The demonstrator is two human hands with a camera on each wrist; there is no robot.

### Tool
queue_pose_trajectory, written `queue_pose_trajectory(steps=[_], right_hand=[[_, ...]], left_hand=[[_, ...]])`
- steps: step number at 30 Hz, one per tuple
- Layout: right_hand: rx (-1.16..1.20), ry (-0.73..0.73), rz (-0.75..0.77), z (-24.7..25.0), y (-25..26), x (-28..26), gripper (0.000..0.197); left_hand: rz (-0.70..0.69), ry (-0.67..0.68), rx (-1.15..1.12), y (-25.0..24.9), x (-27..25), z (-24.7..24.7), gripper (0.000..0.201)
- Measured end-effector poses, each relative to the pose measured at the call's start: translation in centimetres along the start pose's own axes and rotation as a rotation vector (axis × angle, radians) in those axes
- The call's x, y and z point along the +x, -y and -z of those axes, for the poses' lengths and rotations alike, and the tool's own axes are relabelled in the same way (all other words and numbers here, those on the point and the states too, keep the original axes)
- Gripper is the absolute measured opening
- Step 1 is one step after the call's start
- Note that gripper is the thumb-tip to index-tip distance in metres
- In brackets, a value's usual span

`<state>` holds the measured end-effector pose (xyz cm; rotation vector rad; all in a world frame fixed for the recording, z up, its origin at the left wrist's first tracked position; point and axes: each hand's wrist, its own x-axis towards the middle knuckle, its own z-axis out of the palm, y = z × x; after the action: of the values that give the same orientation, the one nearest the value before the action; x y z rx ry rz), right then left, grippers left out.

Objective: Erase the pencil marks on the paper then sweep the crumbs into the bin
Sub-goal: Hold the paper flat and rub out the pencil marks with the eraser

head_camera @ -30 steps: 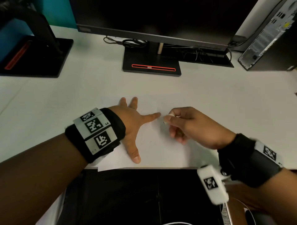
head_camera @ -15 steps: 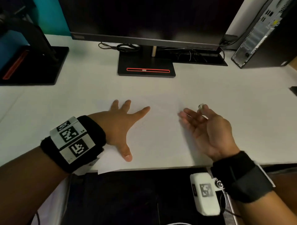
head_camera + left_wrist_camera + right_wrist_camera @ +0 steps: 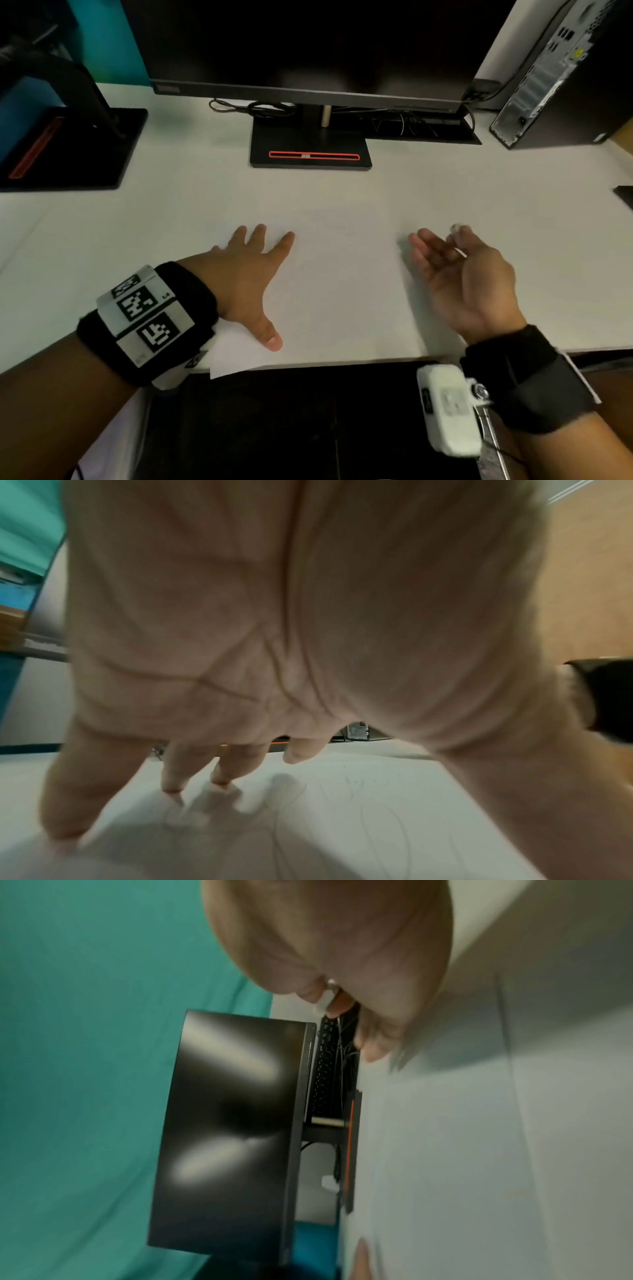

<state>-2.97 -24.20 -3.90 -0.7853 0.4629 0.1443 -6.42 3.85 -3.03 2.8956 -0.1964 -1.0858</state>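
Note:
A white sheet of paper (image 3: 335,291) lies near the desk's front edge, one corner overhanging it. Faint pencil lines show on the paper (image 3: 359,818) in the left wrist view. My left hand (image 3: 246,274) presses flat on the sheet's left part with fingers spread. My right hand (image 3: 455,270) stands on its edge at the paper's right side, palm facing left. Its thumb and forefinger pinch a small white eraser (image 3: 457,228), also seen in the right wrist view as the eraser (image 3: 325,999); the other fingers are straight. No bin is in view.
A monitor on a black stand (image 3: 310,147) sits at the back centre with cables (image 3: 260,108) behind it. A second black base (image 3: 68,150) is at the back left, a computer tower (image 3: 561,75) at the back right. A dark object (image 3: 625,195) pokes in at the right edge.
My right hand moved from the paper's middle to its right edge and turned palm-left, still pinching the eraser. The left hand stayed flat on the sheet.

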Motion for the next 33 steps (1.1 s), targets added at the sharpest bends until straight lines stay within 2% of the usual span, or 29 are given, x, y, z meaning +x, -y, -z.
queue_pose_trajectory(steps=[1, 3, 5, 7, 8, 10, 12, 13, 14, 15, 16, 20, 22, 24, 25, 26, 28, 29, 31, 33], right_hand=[[0.02, 0.04, -0.049, -0.2, -0.1, -0.7, 0.029], [-0.062, 0.183, -0.274, -0.5, -2.1, -2.7, 0.026], [-0.326, 0.363, -0.527, -0.6, -4.7, -4.7, 0.033], [-0.523, 0.465, -0.664, -0.7, -6.0, -5.0, 0.042], [-0.518, 0.435, -0.654, -0.9, -5.9, -4.3, 0.047], [-0.337, 0.252, -0.529, -1.3, -4.8, -1.7, 0.043], [-0.122, 0.05, -0.278, -1.8, -3.1, 0.5, 0.04], [-0.064, -0.016, -0.161, -2.0, -2.5, 1.1, 0.033], [-0.034, -0.019, -0.103, -2.2, -2.3, 1.0, 0.025], [-0.026, 0.043, -0.115, -2.6, -2.6, 0.4, 0.024], [-0.05, 0.124, -0.194, -2.9, -3.3, -0.4, 0.027], [-0.536, 0.492, -0.681, -3.6, -6.9, -3.9, 0.039], [-0.561, 0.524, -0.758, -3.5, -6.8, -2.7, 0.049], [-0.437, 0.363, -0.68, -3.8, -5.4, 0.0, 0.064], [-0.351, 0.253, -0.564, -4.0, -4.5, 1.6, 0.065], [-0.257, 0.161, -0.421, -4.2, -3.5, 2.9, 0.057], [-0.106, 0.016, -0.146, -4.1, -1.7, 4.0, 0.029], [-0.062, 0.002, -0.081, -3.9, -1.3, 4.1, 0.022], [-0.061, 0.118, -0.132, -3.8, -1.9, 3.2, 0.024], [-0.229, 0.264, -0.329, -4.0, -4.0, 1.1, 0.028]], left_hand=[[0.009, 0.006, 0.004, -0.1, 0.0, 0.1, 0.159], [0.034, 0.036, 0.0, -0.4, 0.0, 0.4, 0.159], [0.048, 0.048, 0.005, -0.7, 0.0, 0.5, 0.16], [0.058, 0.05, 0.015, -0.8, 0.0, 0.5, 0.16], [0.063, 0.054, 0.011, -0.8, 0.0, 0.5, 0.159], [0.064, 0.065, -0.002, -0.8, -0.2, 0.4, 0.158], [0.063, 0.068, -0.004, -0.7, -0.4, 0.2, 0.158], [0.061, 0.069, -0.006, -0.8, -0.4, 0.1, 0.158], [0.054, 0.068, -0.008, -0.9, -0.4, 0.0, 0.158], [0.046, 0.066, -0.01, -1.1, -0.4, -0.1, 0.159], [0.039, 0.063, -0.01, -1.2, -0.3, -0.2, 0.159], [0.017, 0.048, 0.012, -1.3, -0.4, -0.7, 0.163], [0.022, 0.049, 0.023, -1.3, -0.5, -0.7, 0.165], [0.039, 0.052, 0.015, -1.3, -0.7, -0.7, 0.166], [0.045, 0.05, 0.014, -1.3, -0.8, -0.6, 0.166], [0.051, 0.048, 0.017, -1.3, -0.8, -0.6, 0.167], [0.056, 0.05, 0.038, -1.4, -0.8, -0.4, 0.167], [0.058, 0.052, 0.049, -1.4, -0.8, -0.4, 0.167], [0.059, 0.052, 0.059, -1.3, -0.7, -0.4, 0.167], [0.059, 0.058, 0.051, -1.2, -0.9, -0.4, 0.166]])
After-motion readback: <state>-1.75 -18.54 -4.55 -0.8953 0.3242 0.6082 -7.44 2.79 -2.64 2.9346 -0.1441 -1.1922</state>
